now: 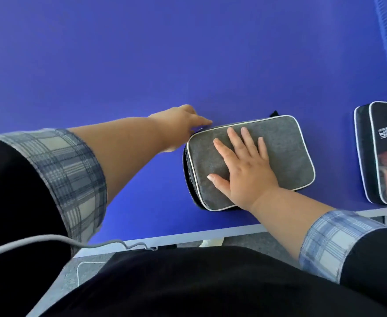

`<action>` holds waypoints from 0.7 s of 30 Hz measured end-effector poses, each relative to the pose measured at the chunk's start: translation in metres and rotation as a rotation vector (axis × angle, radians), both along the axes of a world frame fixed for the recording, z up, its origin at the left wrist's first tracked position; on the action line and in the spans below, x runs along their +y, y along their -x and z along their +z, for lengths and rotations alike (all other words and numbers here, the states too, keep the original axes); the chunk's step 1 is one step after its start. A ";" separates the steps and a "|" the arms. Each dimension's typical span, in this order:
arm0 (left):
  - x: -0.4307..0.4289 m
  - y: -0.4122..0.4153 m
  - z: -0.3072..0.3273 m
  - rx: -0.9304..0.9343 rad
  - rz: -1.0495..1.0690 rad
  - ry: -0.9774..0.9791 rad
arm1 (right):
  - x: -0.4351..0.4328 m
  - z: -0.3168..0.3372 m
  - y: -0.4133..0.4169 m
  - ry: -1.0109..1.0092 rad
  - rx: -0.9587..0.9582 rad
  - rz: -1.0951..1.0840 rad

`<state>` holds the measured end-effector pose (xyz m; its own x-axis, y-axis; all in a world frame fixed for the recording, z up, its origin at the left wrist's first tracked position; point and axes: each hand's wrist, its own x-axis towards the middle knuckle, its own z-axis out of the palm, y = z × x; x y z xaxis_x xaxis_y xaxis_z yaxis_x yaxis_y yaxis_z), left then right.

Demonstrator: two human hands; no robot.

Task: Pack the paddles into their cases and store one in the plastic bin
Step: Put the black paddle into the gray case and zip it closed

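The grey paddle case (249,163) lies near the table's (96,65) front edge, pinned by the flat, spread right hand (242,165). The left hand (178,126) pinches at its far-left corner, seemingly zipping it; what it grips is hidden. A second case (381,154) sits at the right edge.

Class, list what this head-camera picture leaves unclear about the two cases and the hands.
- Grey case: contents hidden by its fabric; right hand lies flat on top.
- Left hand: fingertips at the case's corner, its grip hidden by the hand itself.
- Black case: cut off by the right edge.
- Plastic bin: not identifiable.
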<state>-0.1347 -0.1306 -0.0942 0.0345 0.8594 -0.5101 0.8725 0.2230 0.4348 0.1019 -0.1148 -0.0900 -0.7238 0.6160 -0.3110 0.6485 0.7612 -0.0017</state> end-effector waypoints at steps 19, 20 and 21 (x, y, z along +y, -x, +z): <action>-0.076 0.004 -0.013 0.008 -0.110 -0.254 | 0.000 0.000 0.002 -0.034 -0.050 -0.019; -0.081 0.000 -0.012 0.007 -0.096 -0.245 | 0.000 0.000 0.002 -0.036 -0.046 -0.017; -0.086 -0.005 -0.012 0.010 -0.085 -0.233 | 0.000 0.000 0.002 -0.038 -0.040 -0.015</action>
